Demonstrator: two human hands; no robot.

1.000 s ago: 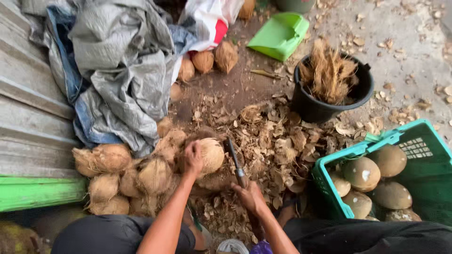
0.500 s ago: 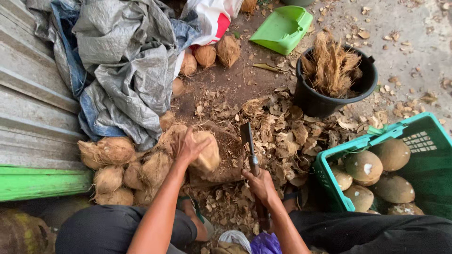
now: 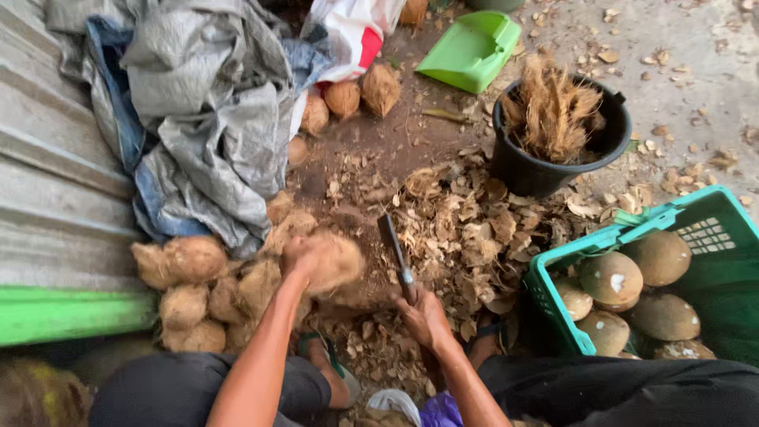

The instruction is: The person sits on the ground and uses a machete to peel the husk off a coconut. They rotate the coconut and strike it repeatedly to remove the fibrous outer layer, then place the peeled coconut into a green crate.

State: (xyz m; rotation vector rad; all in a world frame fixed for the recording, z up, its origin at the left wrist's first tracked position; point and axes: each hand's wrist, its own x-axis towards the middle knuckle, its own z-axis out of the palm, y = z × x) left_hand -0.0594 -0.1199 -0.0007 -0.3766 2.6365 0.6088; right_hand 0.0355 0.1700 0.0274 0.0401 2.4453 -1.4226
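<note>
Coconut (image 3: 332, 261) and knife (image 3: 395, 253) in hands

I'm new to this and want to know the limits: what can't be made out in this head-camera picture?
- Brown husked coconut in the left hand: motion-blurred, surface unreadable.
- Right hand: its grip hides the handle of the dark-bladed knife.
- Green plastic crate: cut off by the right edge.
- Heap under the grey tarpaulin: covered.

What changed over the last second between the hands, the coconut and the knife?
The left hand kept its grip on the husked coconut and turned it; it now shows blurred with motion. The right hand kept hold of the knife, blade pointing away, beside the coconut as before. The black bucket of husk fibre, the green crate and the coconut pile stayed put.
</note>
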